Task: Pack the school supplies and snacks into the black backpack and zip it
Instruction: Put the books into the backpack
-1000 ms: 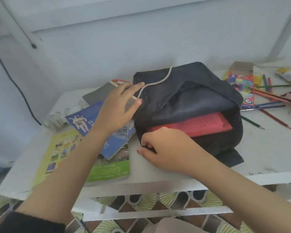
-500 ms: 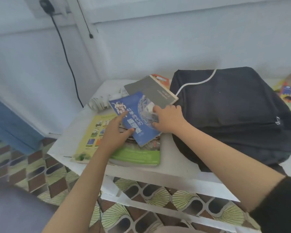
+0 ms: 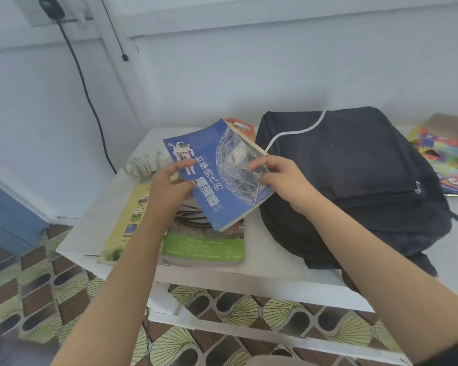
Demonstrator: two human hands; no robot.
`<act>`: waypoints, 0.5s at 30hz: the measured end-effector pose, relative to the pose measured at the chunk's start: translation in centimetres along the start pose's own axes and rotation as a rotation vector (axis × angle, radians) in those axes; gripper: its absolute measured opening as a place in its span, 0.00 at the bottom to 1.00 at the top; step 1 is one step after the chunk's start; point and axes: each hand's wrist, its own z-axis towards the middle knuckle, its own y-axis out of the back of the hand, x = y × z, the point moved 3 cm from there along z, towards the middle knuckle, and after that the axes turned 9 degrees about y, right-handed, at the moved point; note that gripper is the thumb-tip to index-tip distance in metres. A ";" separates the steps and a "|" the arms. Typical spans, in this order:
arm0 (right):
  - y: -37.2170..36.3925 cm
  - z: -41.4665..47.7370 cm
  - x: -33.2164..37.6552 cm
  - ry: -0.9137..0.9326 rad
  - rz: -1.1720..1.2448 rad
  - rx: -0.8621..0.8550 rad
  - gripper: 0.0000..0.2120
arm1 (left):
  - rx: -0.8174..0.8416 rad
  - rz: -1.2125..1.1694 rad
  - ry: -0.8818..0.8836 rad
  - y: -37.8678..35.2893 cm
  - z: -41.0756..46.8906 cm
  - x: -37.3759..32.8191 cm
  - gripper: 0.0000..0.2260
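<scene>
Both bare forearms reach up from the lower edge and draw in toward each other. The left hand (image 3: pixel 169 187) grips the left edge of a book (image 3: pixel 220 180), with the thumb lying on the cover and the fingers curled beneath. The right hand (image 3: pixel 282 178) pinches the book's right edge between the thumb on top and the fingers under it. The book is tilted between the two hands. A dark sleeve (image 3: pixel 455 351) shows on the right arm near the elbow.

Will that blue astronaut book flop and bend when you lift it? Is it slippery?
Probably only slightly floppy: the blue astronaut book looks like a thin paperback, yet its unsupported lower corner looks straight while the left hand and right hand hold it. Its cover shines, so it may be somewhat slippery.
</scene>
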 end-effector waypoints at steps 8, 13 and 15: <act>3.7 -5.8 2.3 0.129 0.606 -0.307 0.17 | 0.197 -0.322 0.058 -5.1 -0.2 -4.4 0.20; 4.7 -9.3 2.8 0.259 0.500 -0.426 0.29 | 0.301 -0.407 0.062 -10.3 -1.6 -5.8 0.19; 5.7 -10.3 2.6 0.205 0.458 -0.526 0.25 | 0.356 -0.372 0.055 -12.2 -2.4 -5.7 0.19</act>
